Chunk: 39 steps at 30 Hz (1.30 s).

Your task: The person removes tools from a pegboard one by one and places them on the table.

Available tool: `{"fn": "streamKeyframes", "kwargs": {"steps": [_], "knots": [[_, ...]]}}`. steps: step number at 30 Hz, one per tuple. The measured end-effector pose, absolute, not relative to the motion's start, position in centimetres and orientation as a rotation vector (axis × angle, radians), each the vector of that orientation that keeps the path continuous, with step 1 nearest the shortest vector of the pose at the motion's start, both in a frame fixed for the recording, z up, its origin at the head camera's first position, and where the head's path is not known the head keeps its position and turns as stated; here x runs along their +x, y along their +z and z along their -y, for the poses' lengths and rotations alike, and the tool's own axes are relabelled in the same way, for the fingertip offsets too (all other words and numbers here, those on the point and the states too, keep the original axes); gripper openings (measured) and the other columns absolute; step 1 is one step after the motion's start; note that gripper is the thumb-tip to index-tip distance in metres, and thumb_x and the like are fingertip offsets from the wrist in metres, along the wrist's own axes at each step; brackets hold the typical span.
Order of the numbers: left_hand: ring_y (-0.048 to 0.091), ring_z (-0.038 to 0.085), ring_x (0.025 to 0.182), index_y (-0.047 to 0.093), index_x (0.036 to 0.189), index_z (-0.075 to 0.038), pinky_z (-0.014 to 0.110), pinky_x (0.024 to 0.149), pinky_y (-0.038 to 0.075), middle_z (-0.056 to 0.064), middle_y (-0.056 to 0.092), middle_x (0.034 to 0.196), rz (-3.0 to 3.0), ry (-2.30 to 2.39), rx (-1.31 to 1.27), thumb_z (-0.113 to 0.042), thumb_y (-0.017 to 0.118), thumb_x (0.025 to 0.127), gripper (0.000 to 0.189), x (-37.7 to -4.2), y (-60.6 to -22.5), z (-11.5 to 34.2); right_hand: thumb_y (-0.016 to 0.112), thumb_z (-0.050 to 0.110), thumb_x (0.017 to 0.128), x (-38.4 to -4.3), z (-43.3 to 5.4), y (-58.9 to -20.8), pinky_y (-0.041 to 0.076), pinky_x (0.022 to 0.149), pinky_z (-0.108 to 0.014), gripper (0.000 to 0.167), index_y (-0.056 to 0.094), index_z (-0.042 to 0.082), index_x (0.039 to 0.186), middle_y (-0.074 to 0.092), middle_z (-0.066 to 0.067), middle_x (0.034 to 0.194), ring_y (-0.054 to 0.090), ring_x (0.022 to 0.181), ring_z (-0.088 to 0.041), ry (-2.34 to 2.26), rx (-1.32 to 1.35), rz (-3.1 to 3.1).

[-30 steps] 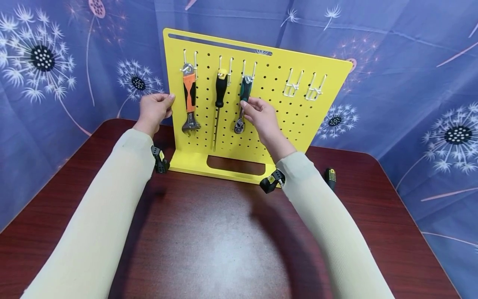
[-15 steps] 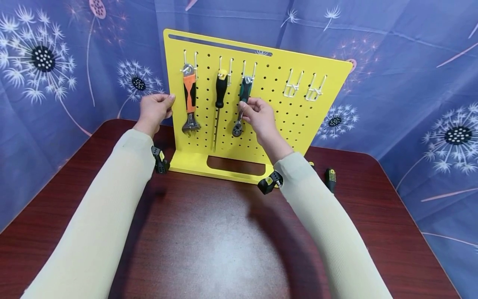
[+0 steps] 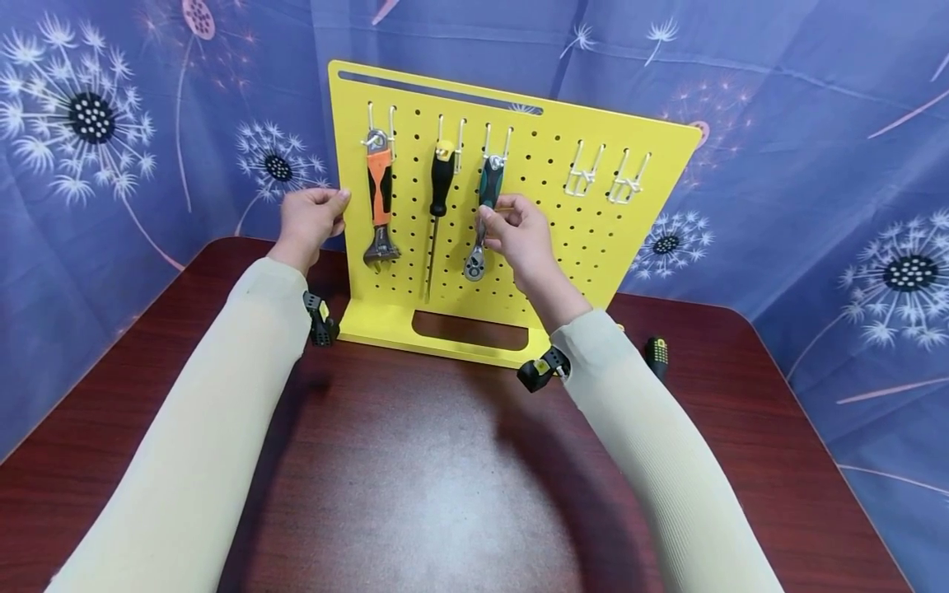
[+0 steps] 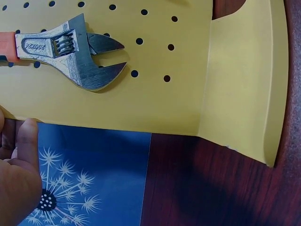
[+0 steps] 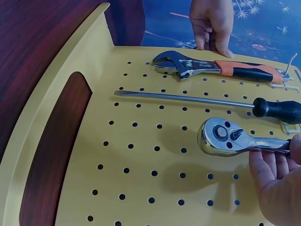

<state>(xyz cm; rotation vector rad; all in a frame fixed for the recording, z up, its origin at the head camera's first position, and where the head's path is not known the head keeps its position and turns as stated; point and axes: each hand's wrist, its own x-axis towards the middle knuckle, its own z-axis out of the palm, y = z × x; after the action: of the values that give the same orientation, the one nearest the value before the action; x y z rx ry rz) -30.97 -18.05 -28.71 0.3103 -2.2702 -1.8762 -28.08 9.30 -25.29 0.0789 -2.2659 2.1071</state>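
Ratchet [image 3: 490,183] is pinched by the right hand [image 3: 525,237], pegboard [image 3: 630,118] by the left [image 3: 306,222]; hook [image 3: 507,142] could be dislodged by crooked tugging

R hand [image 3: 525,237] pinches ratchet [image 3: 490,185], L hand [image 3: 307,224] holds ylw pegbd [image 3: 463,206] edge

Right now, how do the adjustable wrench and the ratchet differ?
The wrench has an orange and black handle, the ratchet a green and dark one. The wrench's head is forked, the ratchet's rounded. The right hand holds the ratchet; the wrench hangs untouched. Both metal heads point down.
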Motion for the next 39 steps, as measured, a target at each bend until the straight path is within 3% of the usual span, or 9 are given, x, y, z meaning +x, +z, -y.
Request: {"fn": "streamKeyframes", "kwargs": {"steps": [10,18,32,39], "knots": [[0.049,0.003,0.074,0.070,0.124,-0.006,0.010,0.067,0.049,-0.010,0.052,0.091,2.276,-1.884,0.314,-0.034,0.060,0.103,0.037,-31.0,-28.7,18.0,0.062,0.013,0.103,-27.4,-9.6,-25.2,0.058,0.080,-0.023,0.005,0.057,0.012,0.102,0.065,0.006,0.088,0.066,0.085,-0.009,2.084,0.120,2.278],[0.049,0.004,0.071,0.072,0.114,-0.008,0.012,0.066,0.049,-0.009,0.052,0.085,2.258,-1.895,0.304,-0.034,0.061,0.102,0.030,-30.9,-28.7,18.0,0.062,0.011,0.103,-26.7,-9.6,-25.0,0.057,0.073,-0.018,0.005,0.057,0.011,0.101,0.064,0.005,0.086,0.065,0.083,-0.007,2.112,0.157,2.245],[0.049,0.003,0.071,0.070,0.121,-0.005,0.010,0.066,0.049,-0.011,0.051,0.085,2.262,-1.874,0.315,-0.033,0.061,0.103,0.035,-30.9,-28.6,17.8,0.061,0.009,0.103,-26.1,-9.9,-24.7,0.058,0.073,-0.019,0.004,0.059,0.006,0.105,0.067,0.005,0.084,0.067,0.080,-0.007,2.134,0.212,2.207],[0.048,0.003,0.065,0.073,0.109,-0.010,0.013,0.064,0.048,-0.012,0.052,0.077,2.232,-1.897,0.303,-0.032,0.063,0.102,0.025,-30.9,-28.7,17.9,0.061,0.011,0.103,-25.7,-10.1,-24.8,0.061,0.080,-0.025,0.006,0.059,0.006,0.104,0.067,0.006,0.084,0.068,0.083,-0.008,2.129,0.210,2.233]]}}
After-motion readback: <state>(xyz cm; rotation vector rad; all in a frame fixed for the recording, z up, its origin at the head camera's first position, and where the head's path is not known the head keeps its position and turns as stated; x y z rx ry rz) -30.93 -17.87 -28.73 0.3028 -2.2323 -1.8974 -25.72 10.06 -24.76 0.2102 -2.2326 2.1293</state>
